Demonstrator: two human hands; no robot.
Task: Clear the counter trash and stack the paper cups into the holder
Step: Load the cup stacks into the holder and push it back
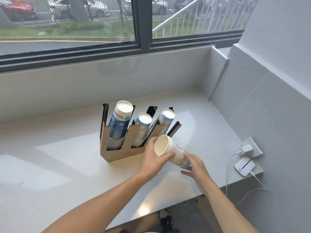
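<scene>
White paper makes up the short stack of cups (171, 153) held in the air over the pale bench (55, 165), just in front of the right end of the cup holder (117, 148). The stack lies on its side, its open mouth turned toward the camera and to the left, its base pointing down to the right. The left hand (154, 158) grips the stack near the rim, fingers (152, 140) wrapped around the far side and thumb on the near side. The right hand (196, 170) meets the stack at its base end, fingers (189, 154) curled over the top of it; how firmly it holds cannot be told.

The holder stands upright on the bench with three slots. The left slot carries a tall stack of blue-printed cups (120, 121), base up. The middle slot carries a shorter stack (143, 126), and the right slot carries a leaning stack (165, 119), both base up.

At the bench's right edge a white charger (247, 148) sits plugged into a wall socket (256, 149), with a small white device (244, 167) lying beside it, cables attached.
</scene>
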